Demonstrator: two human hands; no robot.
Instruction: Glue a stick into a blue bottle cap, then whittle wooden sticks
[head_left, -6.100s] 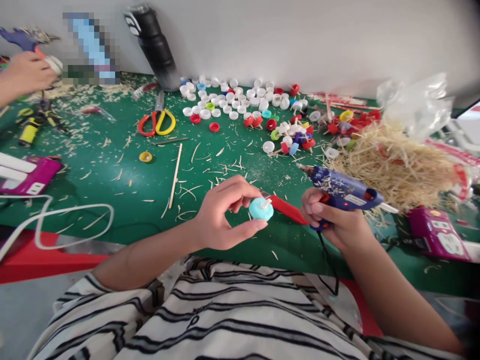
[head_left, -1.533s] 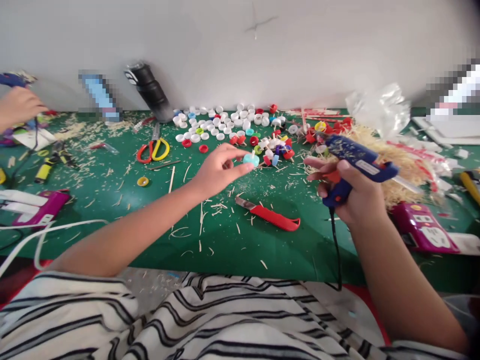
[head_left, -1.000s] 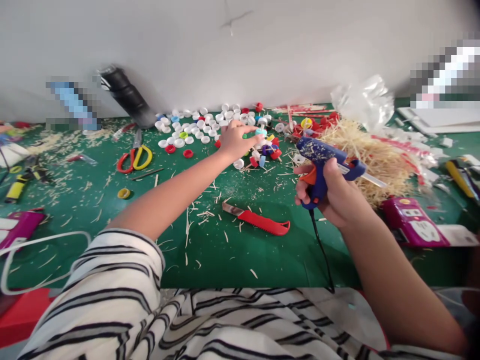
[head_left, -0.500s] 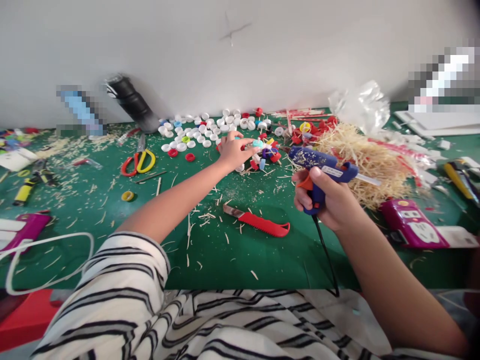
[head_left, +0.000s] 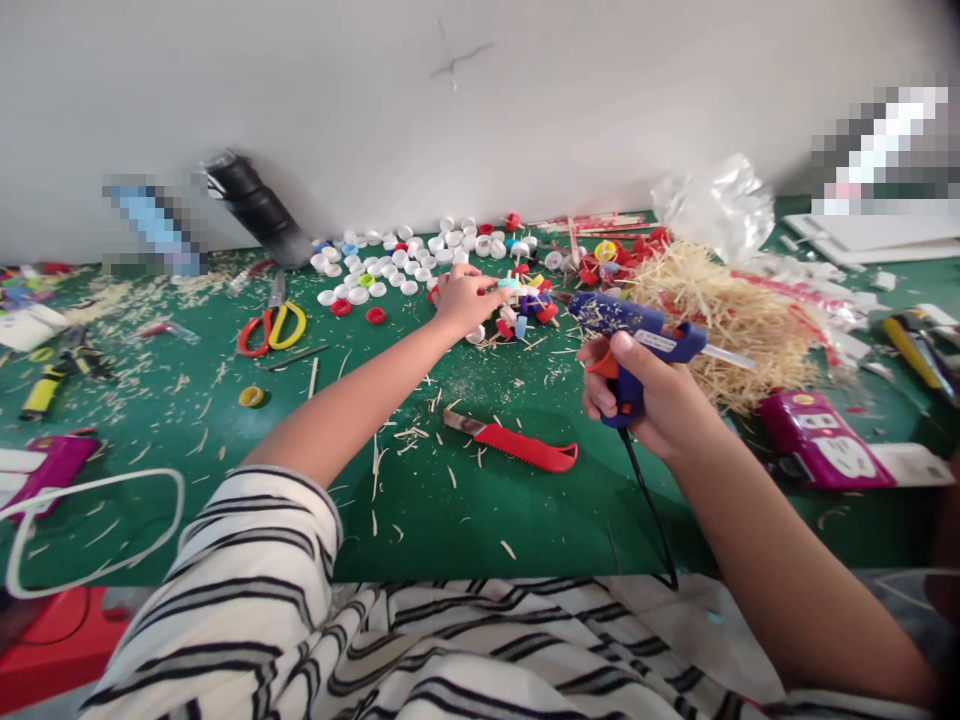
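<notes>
Toward the far side of the green desk (head_left: 450, 545), left hand (head_left: 463, 300) part-open, thumb and forefinger at turquoise cap (head_left: 508, 284), by a multicoloured cap cluster (head_left: 520, 326); cannot tell whether pinched. Right hand (head_left: 637, 388) wrapped around blue glue gun (head_left: 619, 316), nozzle (head_left: 565, 298) pointing toward cluster. Red-handled knife (head_left: 525, 446) lies nearer the front.

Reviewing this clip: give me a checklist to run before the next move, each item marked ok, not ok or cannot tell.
1. Glue gun gripped in the right hand: ok.
2. Left hand firmly holding the turquoise cap, rather than just touching it: cannot tell.
3. Red knife lying apart from both hands: ok.
4. Knife blade covered: not ok, exposed.
5. Table free of shavings: not ok, scattered.
6. Glue gun hot: cannot tell.
</notes>
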